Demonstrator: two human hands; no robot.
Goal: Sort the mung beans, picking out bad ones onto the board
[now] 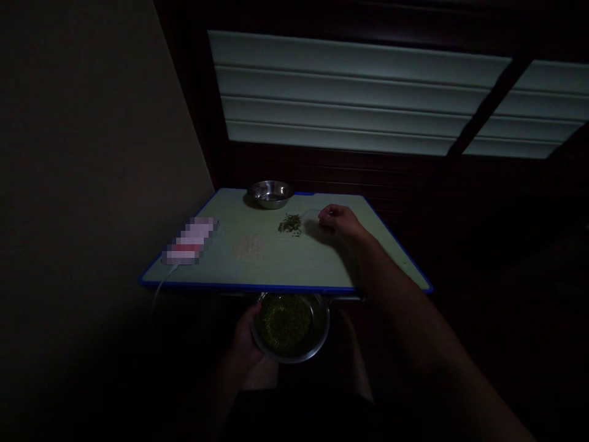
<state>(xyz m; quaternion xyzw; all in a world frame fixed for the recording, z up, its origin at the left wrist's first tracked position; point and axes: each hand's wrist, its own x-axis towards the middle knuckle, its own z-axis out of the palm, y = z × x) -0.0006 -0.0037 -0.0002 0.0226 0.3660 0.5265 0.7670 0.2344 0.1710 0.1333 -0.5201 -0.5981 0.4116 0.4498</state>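
Below the table's near edge, my left hand point(247, 336) grips the left rim of a metal bowl point(317, 344). Small green beans point(288, 322) cover the inside of that bowl. Over the right part of the table, my right hand point(338, 220) has its fingers pinched on a thin, pale, see-through utensil point(311, 213); its exact kind is hard to make out in the dim light. The utensil's end is beside a small heap of green beans point(289, 224) on the tabletop. Left of that heap lies a flat patch of whitish grains point(250, 247).
The pale tabletop point(221, 270) has a blue edge. A second metal bowl point(270, 195) stands at its back. At the left lies a phone-like device point(191, 239), blurred out, with a white cable point(161, 283) hanging off the near edge. A wall and louvred panels are close behind.
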